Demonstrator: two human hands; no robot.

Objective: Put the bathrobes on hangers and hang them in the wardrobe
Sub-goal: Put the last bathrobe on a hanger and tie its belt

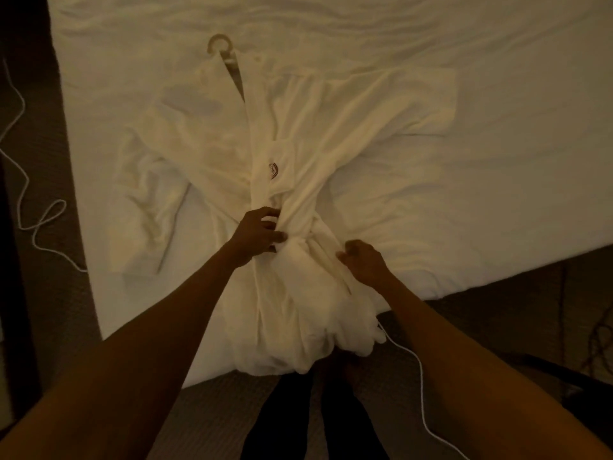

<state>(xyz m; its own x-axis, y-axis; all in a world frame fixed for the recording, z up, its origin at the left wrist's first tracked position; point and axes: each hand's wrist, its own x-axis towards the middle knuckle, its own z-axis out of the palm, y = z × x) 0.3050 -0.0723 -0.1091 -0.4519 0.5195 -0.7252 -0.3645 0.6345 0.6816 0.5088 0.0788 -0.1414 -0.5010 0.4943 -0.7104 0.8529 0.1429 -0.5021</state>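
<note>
Softly rumpled white bathrobe (298, 144)

the robe (298, 127) lies on the bed (464, 161), collar at the far end and hem hanging over the near corner, above the person's legs (282, 419). the hanger (219, 44) sits in the collar, its hook poking out beyond it onto the sheet. one sleeve spreads left, the other right. the left hand (258, 235) is on the robe's waist, fingers in the cloth; the right hand (363, 260) is just right of it, at the robe's right edge. one cord (23, 180) lies on the floor left of the bed; another cord (421, 386) runs from the hem down past the right arm.
</note>
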